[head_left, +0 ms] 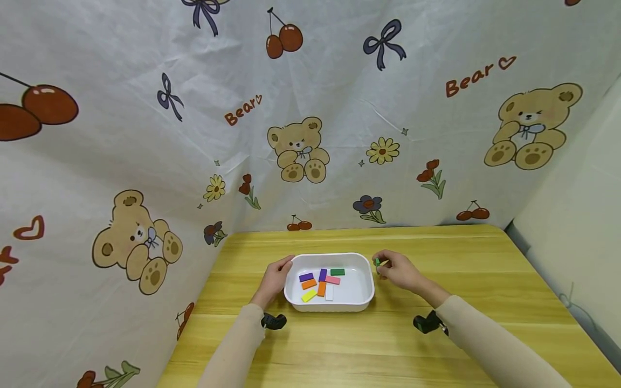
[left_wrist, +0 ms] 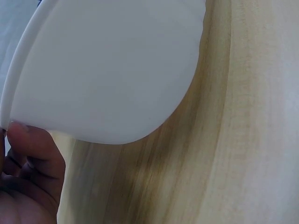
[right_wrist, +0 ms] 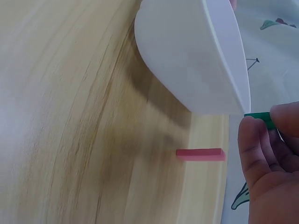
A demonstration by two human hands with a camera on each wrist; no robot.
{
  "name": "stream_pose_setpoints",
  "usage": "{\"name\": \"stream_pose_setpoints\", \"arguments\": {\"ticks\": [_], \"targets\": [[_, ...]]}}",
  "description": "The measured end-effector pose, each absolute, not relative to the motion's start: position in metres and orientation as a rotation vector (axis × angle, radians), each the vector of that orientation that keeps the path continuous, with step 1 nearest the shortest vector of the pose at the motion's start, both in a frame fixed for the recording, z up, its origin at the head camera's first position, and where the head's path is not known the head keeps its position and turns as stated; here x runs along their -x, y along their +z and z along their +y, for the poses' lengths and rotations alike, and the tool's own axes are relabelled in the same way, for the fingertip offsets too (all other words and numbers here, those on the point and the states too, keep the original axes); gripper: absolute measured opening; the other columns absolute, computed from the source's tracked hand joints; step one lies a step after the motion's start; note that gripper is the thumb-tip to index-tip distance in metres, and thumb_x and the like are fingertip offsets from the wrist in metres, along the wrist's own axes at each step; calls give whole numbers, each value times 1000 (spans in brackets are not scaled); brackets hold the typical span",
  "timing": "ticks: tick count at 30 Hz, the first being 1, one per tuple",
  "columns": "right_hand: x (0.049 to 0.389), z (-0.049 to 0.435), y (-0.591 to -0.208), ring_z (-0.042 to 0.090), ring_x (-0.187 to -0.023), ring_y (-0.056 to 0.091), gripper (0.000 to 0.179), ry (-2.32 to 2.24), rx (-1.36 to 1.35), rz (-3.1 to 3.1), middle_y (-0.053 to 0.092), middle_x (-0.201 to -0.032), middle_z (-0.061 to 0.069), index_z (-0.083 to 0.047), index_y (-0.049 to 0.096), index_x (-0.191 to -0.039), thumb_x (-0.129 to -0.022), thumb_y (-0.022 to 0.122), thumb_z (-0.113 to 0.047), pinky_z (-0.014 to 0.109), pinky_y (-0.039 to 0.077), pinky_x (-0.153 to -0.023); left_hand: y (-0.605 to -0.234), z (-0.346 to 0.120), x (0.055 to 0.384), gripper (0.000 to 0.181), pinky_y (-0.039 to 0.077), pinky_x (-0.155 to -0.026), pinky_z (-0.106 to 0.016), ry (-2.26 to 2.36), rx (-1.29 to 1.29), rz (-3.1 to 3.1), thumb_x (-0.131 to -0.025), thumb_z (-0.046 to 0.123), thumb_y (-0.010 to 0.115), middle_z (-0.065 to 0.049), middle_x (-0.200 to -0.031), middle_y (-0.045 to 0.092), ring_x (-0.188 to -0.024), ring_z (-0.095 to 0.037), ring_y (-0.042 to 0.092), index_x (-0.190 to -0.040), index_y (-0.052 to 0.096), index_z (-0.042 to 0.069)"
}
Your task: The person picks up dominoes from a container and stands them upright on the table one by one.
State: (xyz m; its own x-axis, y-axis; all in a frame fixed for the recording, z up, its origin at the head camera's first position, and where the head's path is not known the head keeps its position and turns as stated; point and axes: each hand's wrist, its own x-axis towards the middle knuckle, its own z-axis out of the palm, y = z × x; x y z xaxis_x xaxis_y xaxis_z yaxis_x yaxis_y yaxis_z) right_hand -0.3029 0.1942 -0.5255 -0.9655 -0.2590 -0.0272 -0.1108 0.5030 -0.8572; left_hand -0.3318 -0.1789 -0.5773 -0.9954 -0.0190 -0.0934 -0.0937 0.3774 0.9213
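A white rectangular tray (head_left: 330, 308) with rounded corners stands on the table. My left hand (head_left: 275, 277) grips its left rim, thumb on the outer wall in the left wrist view. Just off the tray's right side, my right hand (head_left: 400, 272) pinches a small green block (right_wrist: 260, 117) between thumb and fingers. Flat blocks lie loosely inside the tray: green (head_left: 337, 272), pink (head_left: 332, 280), white (head_left: 329, 292), yellow (head_left: 309, 295), two purple (head_left: 306, 277) and two orange (head_left: 309, 283). Another pink block (right_wrist: 200, 155) is on the table beside the tray, below the right hand in the right wrist view.
The wooden table (head_left: 330, 350) runs back to a hanging cloth (head_left: 339, 108) printed with bears, cherries and flowers. The cloth also borders the left side. A pale wall (head_left: 582, 226) rises at the right, with a thin cable by it.
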Motion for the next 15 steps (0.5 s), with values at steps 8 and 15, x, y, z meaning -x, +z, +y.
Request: {"name": "stream_pose_setpoints", "arguments": {"ticks": [8, 15], "targets": [[303, 204, -529, 34, -100, 68, 24, -1445, 280, 2612, 64, -121, 24, 3, 60, -126, -103, 56, -4, 47, 64, -83, -577, -179, 331, 40, 41, -121, -50, 1723, 111, 2547, -111, 27, 49, -8, -158, 50, -150, -32, 42, -148, 59, 16], [304, 213, -532, 33, -95, 67, 27, -1410, 292, 2672, 65, -123, 24, 4, 60, -126, -100, 58, -2, 46, 63, -78, -578, -180, 332, 38, 41, -122, -49, 1751, 105, 2525, -111, 28, 49, -8, -158, 51, -150, -31, 43, -146, 61, 19]]}}
